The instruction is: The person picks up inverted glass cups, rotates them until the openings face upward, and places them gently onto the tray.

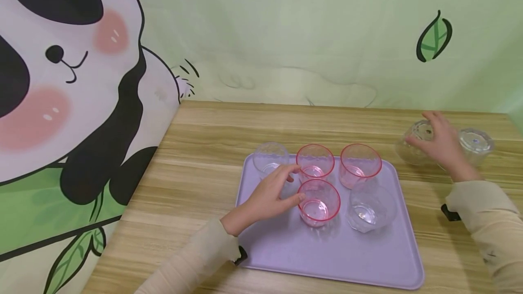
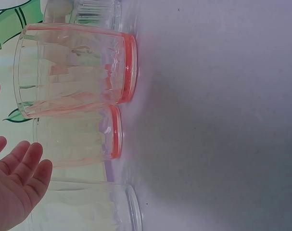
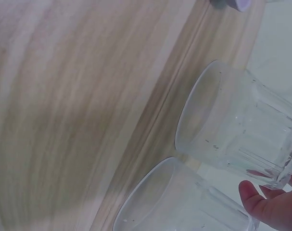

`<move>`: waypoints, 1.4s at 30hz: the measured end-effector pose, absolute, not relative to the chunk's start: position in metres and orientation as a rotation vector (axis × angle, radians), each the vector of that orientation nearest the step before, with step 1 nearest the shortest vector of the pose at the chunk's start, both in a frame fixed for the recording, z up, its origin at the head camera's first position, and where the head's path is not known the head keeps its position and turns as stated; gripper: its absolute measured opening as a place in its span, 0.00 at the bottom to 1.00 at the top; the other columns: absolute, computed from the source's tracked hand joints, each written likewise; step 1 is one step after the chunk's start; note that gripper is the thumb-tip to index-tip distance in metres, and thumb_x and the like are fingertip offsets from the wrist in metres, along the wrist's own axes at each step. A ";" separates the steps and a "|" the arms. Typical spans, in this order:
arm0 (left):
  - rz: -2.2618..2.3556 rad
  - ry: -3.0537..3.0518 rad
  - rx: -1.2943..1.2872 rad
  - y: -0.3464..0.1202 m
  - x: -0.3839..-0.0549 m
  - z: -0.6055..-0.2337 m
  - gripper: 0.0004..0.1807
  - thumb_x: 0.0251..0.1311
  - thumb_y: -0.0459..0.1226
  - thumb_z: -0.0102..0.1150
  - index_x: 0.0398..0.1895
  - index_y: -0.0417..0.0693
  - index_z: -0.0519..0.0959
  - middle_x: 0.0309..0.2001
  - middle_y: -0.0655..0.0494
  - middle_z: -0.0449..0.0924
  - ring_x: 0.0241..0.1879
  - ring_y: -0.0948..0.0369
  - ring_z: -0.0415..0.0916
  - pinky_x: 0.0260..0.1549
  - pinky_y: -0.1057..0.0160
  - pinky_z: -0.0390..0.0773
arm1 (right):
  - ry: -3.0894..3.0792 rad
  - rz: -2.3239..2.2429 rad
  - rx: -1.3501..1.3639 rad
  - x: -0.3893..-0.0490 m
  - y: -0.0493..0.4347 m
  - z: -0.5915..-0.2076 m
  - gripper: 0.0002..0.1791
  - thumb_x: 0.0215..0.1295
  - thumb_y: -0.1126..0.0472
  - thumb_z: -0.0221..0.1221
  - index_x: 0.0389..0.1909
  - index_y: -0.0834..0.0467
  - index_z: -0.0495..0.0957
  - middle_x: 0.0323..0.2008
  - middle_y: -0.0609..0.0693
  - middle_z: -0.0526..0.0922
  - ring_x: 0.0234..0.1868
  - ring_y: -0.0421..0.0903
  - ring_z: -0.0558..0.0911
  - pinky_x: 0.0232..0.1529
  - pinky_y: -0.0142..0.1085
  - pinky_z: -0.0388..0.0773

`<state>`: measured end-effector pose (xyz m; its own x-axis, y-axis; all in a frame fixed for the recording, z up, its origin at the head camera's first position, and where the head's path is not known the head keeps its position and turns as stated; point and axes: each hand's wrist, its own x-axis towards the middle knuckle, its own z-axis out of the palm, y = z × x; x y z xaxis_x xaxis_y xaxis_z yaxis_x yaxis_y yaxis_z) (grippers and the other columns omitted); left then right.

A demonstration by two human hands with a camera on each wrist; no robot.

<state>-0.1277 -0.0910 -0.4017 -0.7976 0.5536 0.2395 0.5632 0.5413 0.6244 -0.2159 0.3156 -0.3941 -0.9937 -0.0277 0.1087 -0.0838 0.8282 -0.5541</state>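
Observation:
In the head view my left hand (image 1: 269, 194) hovers over the left part of a lilac tray (image 1: 327, 257), its fingers loosely bent. Its thumb tip overlaps the rim of the front pink-rimmed cup (image 1: 318, 203). The left wrist view shows the fingers (image 2: 32, 168) beside the cups, holding nothing. At the back right, my right hand (image 1: 443, 146) holds an upside-down clear cup (image 1: 410, 149) by its base, thumb and fingers spread on opposite sides. In the right wrist view, fingertips (image 3: 251, 195) are at the base of that cup (image 3: 232, 120). Another upside-down clear cup (image 1: 476, 142) stands beside it.
Two more pink-rimmed cups (image 1: 314, 162) (image 1: 360, 164) stand upright along the tray's back. A clear cup (image 1: 270, 155) is at its back left and another clear cup (image 1: 372, 208) at its right. Behind the wooden table (image 1: 196, 167) hangs a green panda-print cloth (image 1: 261, 35).

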 end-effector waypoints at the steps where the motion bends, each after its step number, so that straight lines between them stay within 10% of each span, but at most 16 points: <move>1: -1.123 -2.746 -0.993 -0.091 -0.128 -0.402 0.32 0.50 0.46 0.58 0.58 0.44 0.62 0.50 0.53 0.71 0.44 0.62 0.72 0.44 0.65 0.72 | -2.913 0.874 0.088 -0.216 0.315 -0.394 0.44 0.54 0.51 0.59 0.65 0.64 0.47 0.65 0.69 0.44 0.62 0.73 0.46 0.55 0.68 0.41; 22: -1.137 -2.781 -0.980 -0.092 -0.127 -0.401 0.31 0.51 0.46 0.57 0.58 0.49 0.61 0.50 0.55 0.71 0.44 0.63 0.72 0.43 0.64 0.73 | -2.997 0.758 -0.056 -0.218 0.313 -0.397 0.43 0.58 0.49 0.53 0.66 0.65 0.43 0.58 0.77 0.50 0.57 0.74 0.51 0.52 0.65 0.50; 42: -1.137 -2.779 -0.996 -0.095 -0.127 -0.403 0.31 0.52 0.46 0.56 0.59 0.49 0.60 0.51 0.54 0.70 0.45 0.63 0.72 0.43 0.64 0.73 | -2.971 0.718 -0.016 -0.213 0.306 -0.393 0.30 0.57 0.52 0.55 0.57 0.64 0.61 0.53 0.80 0.54 0.53 0.74 0.53 0.47 0.62 0.53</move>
<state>-0.1273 -0.0945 -0.4033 -0.8016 0.5610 0.2067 0.5451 0.5437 0.6382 -0.2130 0.3061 -0.3934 -0.9963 0.0300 0.0801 -0.0099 0.8896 -0.4565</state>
